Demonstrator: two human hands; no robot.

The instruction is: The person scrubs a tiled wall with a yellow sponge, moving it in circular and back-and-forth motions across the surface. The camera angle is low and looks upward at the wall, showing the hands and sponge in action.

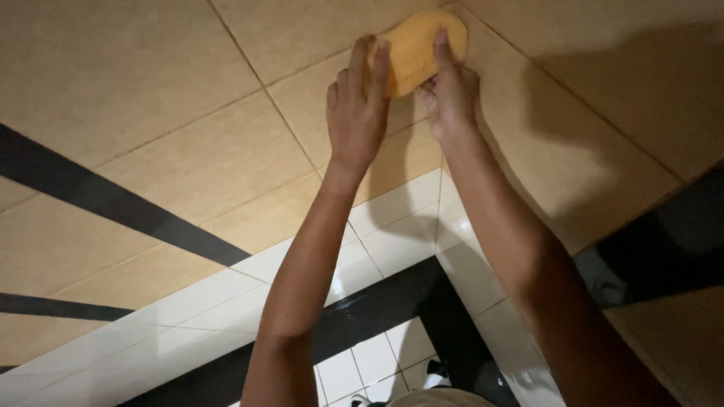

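Note:
An orange-yellow sponge (413,50) is pressed against beige wall tiles (188,151) close to an inside corner. My left hand (357,105) lies flat on the wall with its fingertips over the sponge's left edge. My right hand (450,90) grips the sponge from the right and below, thumb across its front. Both arms reach up and forward from the bottom of the view.
Black stripe tiles (113,200) cross the beige wall at the left. Below it runs a band of white tiles (226,298), then a black ledge (377,301) and small white tiles. A dark opening (671,241) sits at the right.

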